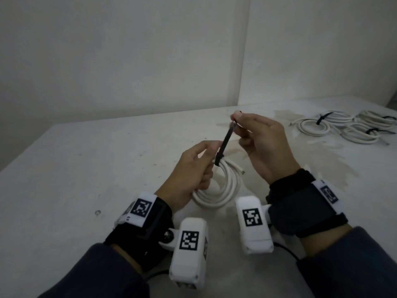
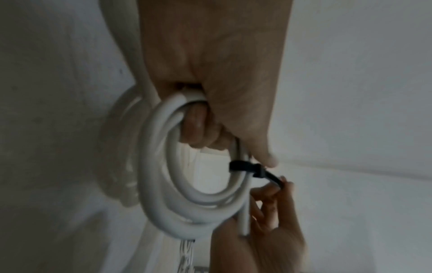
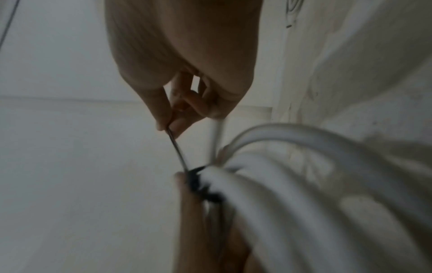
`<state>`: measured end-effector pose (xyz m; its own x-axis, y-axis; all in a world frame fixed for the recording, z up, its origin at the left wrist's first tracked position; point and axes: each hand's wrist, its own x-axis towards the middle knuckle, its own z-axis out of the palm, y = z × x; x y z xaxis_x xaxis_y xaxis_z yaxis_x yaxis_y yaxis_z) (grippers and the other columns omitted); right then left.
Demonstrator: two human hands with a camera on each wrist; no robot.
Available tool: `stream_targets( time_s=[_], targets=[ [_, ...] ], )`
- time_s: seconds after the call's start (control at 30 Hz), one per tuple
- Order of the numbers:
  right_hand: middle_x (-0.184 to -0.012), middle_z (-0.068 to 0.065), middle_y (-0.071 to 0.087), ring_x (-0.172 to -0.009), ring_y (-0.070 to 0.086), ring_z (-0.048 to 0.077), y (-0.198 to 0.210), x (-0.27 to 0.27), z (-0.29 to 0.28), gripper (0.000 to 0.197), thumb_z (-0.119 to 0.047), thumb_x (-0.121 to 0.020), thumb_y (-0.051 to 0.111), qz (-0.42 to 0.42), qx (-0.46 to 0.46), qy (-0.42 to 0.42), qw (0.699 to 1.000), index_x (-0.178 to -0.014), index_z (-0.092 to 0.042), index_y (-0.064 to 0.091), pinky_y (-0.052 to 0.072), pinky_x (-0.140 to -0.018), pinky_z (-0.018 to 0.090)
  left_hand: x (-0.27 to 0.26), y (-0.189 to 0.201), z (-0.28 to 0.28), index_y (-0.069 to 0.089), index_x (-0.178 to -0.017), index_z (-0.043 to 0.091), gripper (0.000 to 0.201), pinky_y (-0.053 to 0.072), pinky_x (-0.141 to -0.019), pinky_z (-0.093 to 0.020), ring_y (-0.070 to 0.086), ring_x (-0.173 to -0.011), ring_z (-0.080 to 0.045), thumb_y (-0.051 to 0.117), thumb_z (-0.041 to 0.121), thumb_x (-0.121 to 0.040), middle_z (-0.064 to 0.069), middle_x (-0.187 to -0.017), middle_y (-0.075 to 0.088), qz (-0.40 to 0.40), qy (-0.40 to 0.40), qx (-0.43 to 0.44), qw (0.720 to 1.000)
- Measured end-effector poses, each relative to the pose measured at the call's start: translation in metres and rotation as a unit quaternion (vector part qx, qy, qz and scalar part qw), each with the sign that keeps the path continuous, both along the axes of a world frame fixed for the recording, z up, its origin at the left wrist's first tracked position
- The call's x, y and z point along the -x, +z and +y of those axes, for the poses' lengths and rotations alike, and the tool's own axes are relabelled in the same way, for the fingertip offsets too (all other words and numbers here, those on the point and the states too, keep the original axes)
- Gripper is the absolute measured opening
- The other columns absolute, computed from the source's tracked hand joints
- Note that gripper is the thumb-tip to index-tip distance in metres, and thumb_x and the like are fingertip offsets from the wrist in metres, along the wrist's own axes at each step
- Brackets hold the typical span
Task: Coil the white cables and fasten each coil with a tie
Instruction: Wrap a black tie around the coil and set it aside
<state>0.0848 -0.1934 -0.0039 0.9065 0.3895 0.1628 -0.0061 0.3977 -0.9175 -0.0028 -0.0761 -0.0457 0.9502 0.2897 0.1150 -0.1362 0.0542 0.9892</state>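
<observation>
A: What is sitting furthest left?

B: The pale, speckled tabletop [image 1: 90, 168]. Then the left hand [image 1: 191, 168] is curling its fingers through a round coil of thick white plastic cable [image 1: 217, 190], gripping it just above the table, thumb lying by the tie's head.

A: And the tie?

B: A thin black plastic cable tie [image 1: 223, 147] is looping around the coil's upper strands, its tail running up and rightward.

A: Who is holding the tail?

B: The right hand [image 1: 260, 143] is pinching it between thumb and forefinger, other fingers loosely bent.

A: Further right?

B: Three more white coils bound with black ties [image 1: 348, 127] are lying at the table's far right, well apart from the hands.
</observation>
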Motion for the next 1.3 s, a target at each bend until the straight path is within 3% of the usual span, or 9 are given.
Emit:
stream_targets(
  time_s=[0.13,0.27,0.43,0.53,0.6,0.8,0.97,1.17,1.3],
  targets=[
    [-0.072,-0.002,0.069,-0.062,0.060,0.002,-0.007,-0.006,-0.002,0.010,-0.015,-0.085,0.070,-0.013,0.059,-0.051,0.997,-0.075,-0.014,0.073,0.037,-0.058,0.020,0.001,0.002,-0.008,0.060,-0.085,0.003,0.045,0.019,-0.039,-0.018,0.017,-0.041,-0.010,0.062,0.047,-0.077,0.004,-0.051,0.022,-0.005,0.003,-0.029,1.000],
    [-0.076,-0.002,0.069,-0.062,0.063,0.002,-0.008,-0.006,-0.001,0.011,-0.015,-0.084,0.071,-0.014,0.079,-0.063,0.995,-0.073,-0.013,0.072,0.038,-0.062,0.022,0.003,0.003,-0.007,0.060,-0.091,0.003,0.045,0.014,-0.041,-0.020,0.016,-0.043,-0.009,0.061,0.046,-0.077,0.006,-0.052,0.022,0.001,-0.012,-0.007,1.000],
    [-0.082,-0.004,0.071,-0.062,0.065,0.001,-0.009,-0.007,-0.001,0.010,-0.015,-0.085,0.071,-0.008,0.084,-0.057,0.995,-0.076,-0.011,0.071,0.040,-0.062,0.022,0.003,0.002,-0.008,0.057,-0.082,0.007,0.016,0.021,-0.037,-0.016,0.022,-0.038,-0.006,0.061,0.021,-0.090,0.011,-0.046,0.043,-0.013,0.001,-0.047,0.999],
    [-0.081,-0.004,0.071,-0.061,0.065,0.000,-0.009,-0.008,0.000,0.009,-0.015,-0.085,0.071,-0.005,0.086,-0.061,0.994,-0.077,-0.010,0.072,0.040,-0.062,0.022,0.001,0.000,-0.006,0.064,-0.082,0.017,0.009,0.025,-0.038,-0.017,0.024,-0.042,-0.012,0.066,0.023,-0.087,-0.010,-0.061,0.044,-0.013,0.017,-0.056,0.998],
    [-0.077,-0.004,0.070,-0.060,0.064,0.000,-0.010,-0.009,0.000,0.009,-0.014,-0.085,0.070,-0.002,0.089,-0.067,0.994,-0.077,-0.009,0.071,0.040,-0.062,0.022,0.002,0.000,-0.007,0.066,-0.081,0.020,0.007,0.024,-0.039,-0.018,0.022,-0.045,-0.015,0.068,0.024,-0.085,-0.014,-0.066,0.036,-0.007,0.017,-0.067,0.998],
    [-0.068,0.000,0.067,-0.054,0.061,0.000,-0.015,-0.011,0.001,0.013,-0.008,-0.083,0.070,0.000,0.111,-0.103,0.988,-0.071,-0.007,0.069,0.042,-0.060,0.022,0.002,0.007,-0.008,0.049,-0.077,0.011,0.018,0.013,-0.040,-0.021,0.017,-0.038,-0.006,0.057,0.014,-0.093,0.011,-0.044,0.032,0.018,-0.060,-0.046,0.997],
    [-0.072,0.005,0.065,-0.047,0.060,0.000,-0.021,-0.013,0.004,0.007,-0.001,-0.081,0.069,0.061,0.117,-0.091,0.987,-0.075,-0.001,0.067,0.040,-0.057,0.021,0.003,0.010,-0.007,0.042,-0.080,0.011,0.019,0.013,-0.037,-0.018,0.018,-0.036,-0.004,0.054,0.011,-0.095,0.008,-0.041,0.039,0.023,-0.081,-0.088,0.993],
    [-0.074,0.005,0.066,-0.049,0.062,0.000,-0.023,-0.013,0.006,0.016,-0.005,-0.081,0.071,0.026,0.132,-0.090,0.987,-0.067,-0.005,0.065,0.042,-0.052,0.018,0.004,0.004,-0.005,0.047,-0.075,0.011,0.028,0.014,-0.040,-0.020,0.017,-0.041,-0.010,0.061,0.029,-0.091,0.011,-0.046,0.032,0.046,-0.033,-0.085,0.995],
    [-0.069,0.006,0.064,-0.047,0.060,0.001,-0.023,-0.021,0.004,0.015,-0.002,-0.081,0.071,0.041,0.135,-0.105,0.984,-0.067,-0.004,0.064,0.042,-0.050,0.016,-0.001,0.006,-0.011,0.049,-0.076,0.008,0.027,0.024,-0.040,-0.017,0.028,-0.039,-0.011,0.064,0.025,-0.090,0.013,-0.045,0.040,0.029,-0.004,-0.153,0.988]
  ],
)
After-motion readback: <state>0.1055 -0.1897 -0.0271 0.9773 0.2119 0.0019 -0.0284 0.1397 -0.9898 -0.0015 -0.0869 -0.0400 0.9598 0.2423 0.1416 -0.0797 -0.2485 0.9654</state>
